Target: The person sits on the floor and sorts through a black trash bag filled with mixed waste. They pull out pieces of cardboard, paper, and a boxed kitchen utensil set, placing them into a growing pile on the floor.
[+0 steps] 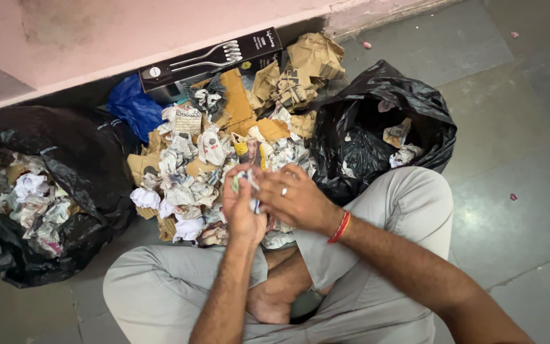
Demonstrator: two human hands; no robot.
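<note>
Both hands, left hand [242, 210] & right hand [294, 197], pinch 1 crumpled paper scrap [244, 180] above the paper pile [192, 172]; 2 black bags [377, 121] flank it, mouths open w/ scraps inside.

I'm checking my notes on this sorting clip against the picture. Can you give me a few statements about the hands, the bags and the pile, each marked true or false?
1. Both hands, the left hand and the right hand, hold one crumpled scrap of paper between them. True.
2. The right hand wears a ring and a red wrist thread. True.
3. The black bag on the left holds nothing. False: it holds crumpled paper.
4. The pile of paper and cardboard lies on a table. False: it lies on the floor, in front of the crossed legs.
5. A long black box picturing forks leans by the wall behind the pile. True.
</note>
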